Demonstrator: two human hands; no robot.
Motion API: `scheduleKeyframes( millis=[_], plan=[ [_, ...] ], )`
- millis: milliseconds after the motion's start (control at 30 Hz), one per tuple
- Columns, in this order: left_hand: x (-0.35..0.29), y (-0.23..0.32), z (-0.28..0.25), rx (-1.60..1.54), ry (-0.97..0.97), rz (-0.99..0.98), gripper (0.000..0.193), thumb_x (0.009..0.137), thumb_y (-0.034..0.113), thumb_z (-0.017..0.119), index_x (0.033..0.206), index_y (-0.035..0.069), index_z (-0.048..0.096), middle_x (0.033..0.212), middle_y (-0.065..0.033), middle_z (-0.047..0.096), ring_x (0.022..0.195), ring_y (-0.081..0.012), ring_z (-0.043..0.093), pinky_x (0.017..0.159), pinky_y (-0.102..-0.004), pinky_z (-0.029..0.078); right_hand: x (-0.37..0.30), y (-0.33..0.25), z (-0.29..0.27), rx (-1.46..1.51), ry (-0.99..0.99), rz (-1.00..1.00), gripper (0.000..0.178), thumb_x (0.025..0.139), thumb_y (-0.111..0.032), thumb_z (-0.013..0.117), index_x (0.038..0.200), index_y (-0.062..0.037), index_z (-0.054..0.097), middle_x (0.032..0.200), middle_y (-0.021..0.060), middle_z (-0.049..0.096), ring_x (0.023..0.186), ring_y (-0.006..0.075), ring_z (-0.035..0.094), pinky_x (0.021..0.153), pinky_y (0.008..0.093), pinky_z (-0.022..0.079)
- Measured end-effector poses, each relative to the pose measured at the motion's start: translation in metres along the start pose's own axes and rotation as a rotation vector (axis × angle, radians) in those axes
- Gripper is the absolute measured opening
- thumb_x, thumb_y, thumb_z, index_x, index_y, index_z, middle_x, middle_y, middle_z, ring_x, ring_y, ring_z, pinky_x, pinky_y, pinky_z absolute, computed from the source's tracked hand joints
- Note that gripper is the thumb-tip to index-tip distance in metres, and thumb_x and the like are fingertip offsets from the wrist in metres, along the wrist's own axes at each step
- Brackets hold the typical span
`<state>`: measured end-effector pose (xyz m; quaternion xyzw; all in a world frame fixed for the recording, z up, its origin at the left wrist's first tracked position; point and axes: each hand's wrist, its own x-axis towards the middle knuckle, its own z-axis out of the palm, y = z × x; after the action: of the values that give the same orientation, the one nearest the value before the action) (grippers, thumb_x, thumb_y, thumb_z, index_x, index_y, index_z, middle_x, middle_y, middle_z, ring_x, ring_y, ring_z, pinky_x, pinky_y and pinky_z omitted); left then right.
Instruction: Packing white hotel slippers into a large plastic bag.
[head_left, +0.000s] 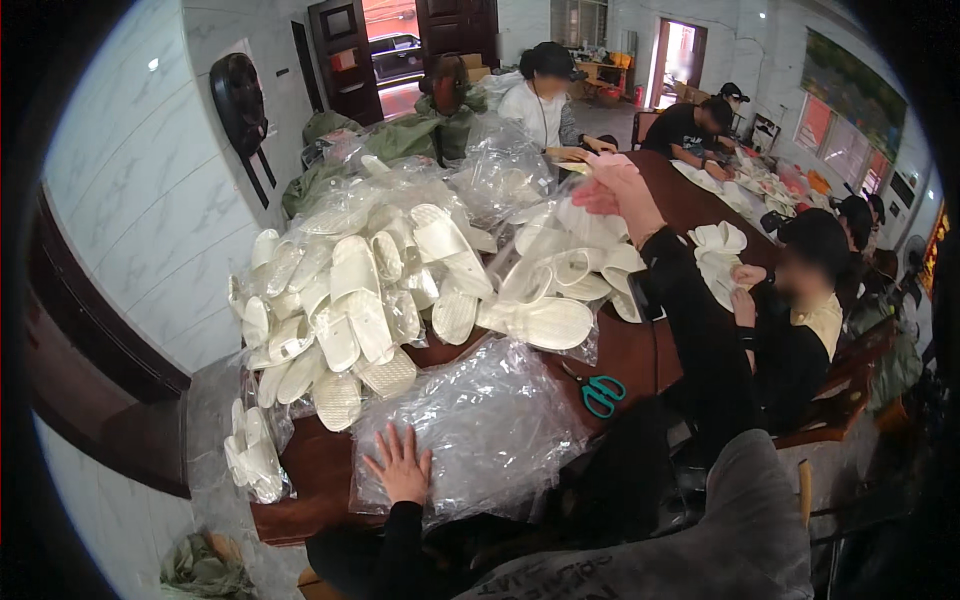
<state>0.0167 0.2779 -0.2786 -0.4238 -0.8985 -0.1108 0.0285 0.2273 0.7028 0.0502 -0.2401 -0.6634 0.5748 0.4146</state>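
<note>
Bags of clear plastic (pixel 490 420) stretch rightward from the spread left hand (pixel 404 474) atop them, the outstretched right hand (pixel 625 195) well apart, grip unclear.

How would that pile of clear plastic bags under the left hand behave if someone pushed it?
The clear plastic bags would probably flop and crease, since they look wrinkled. They may slide over one another, their surface being glossy. They are likely light for their size, as they look thin and see-through.
</note>
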Motion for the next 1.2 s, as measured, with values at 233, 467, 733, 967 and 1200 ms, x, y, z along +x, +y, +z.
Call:
scheduleKeyframes(
  millis=[233,467,733,967,1200],
  plan=[
    [0.004,0.003,-0.003,-0.011,0.041,0.022,0.061,0.091,0.045,0.053,0.146,0.021,0.041,0.159,-0.0106,0.02,0.147,-0.036,0.011,0.111,-0.0688,0.001,0.02,-0.025,-0.002,-0.053,-0.041,-0.041,0.028,0.099,-0.028,0.05,0.095,-0.0007,0.059,0.097,0.0147,0.069,0.089,0.0217,0.069,0.078,0.0316,0.054],
    [0.0,0.0,-0.006,-0.01,0.03,-0.003,0.061,0.091,0.045,0.054,0.145,0.021,0.041,0.159,-0.0107,0.02,0.147,-0.0356,0.01,0.111,-0.0683,0.001,0.077,0.048,-0.044,-0.022,0.163,-0.457,0.027,0.095,-0.013,0.053,0.116,0.0022,0.059,0.116,0.0116,0.063,0.109,0.0191,0.059,0.092,0.0285,0.046],
    [-0.005,-0.006,-0.011,0.02,0.001,-0.044,0.059,0.092,0.043,0.053,0.145,0.02,0.042,0.159,-0.0088,0.02,0.148,-0.0345,0.011,0.112,-0.0664,0.002,0.025,0.162,-0.045,-1.178,0.044,-0.507,0.028,0.082,-0.006,0.059,0.109,-0.0073,0.062,0.113,0.0131,0.059,0.109,0.0342,0.055,0.093,0.0418,0.045],
    [0.01,0.013,-0.016,-0.01,-0.008,-0.012,0.059,0.091,0.041,0.055,0.144,0.019,0.043,0.159,-0.01,0.021,0.148,-0.0344,0.011,0.113,-0.0651,0.002,0.012,0.232,-0.03,-1.526,-0.263,-0.719,0.024,0.082,-0.009,0.055,0.104,-0.0107,0.064,0.107,0.0062,0.059,0.108,0.0248,0.055,0.087,0.0414,0.046],
    [0.004,0.007,-0.009,0.002,-0.024,-0.024,0.062,0.09,0.047,0.053,0.145,0.022,0.041,0.159,-0.0102,0.021,0.147,-0.0356,0.011,0.111,-0.0682,0.001,0.04,0.261,-0.018,-1.877,-0.097,-0.448,0.015,0.085,-0.016,0.055,0.098,-0.0138,0.062,0.103,0.0053,0.058,0.103,0.0231,0.055,0.081,0.044,0.047]
  ],
)
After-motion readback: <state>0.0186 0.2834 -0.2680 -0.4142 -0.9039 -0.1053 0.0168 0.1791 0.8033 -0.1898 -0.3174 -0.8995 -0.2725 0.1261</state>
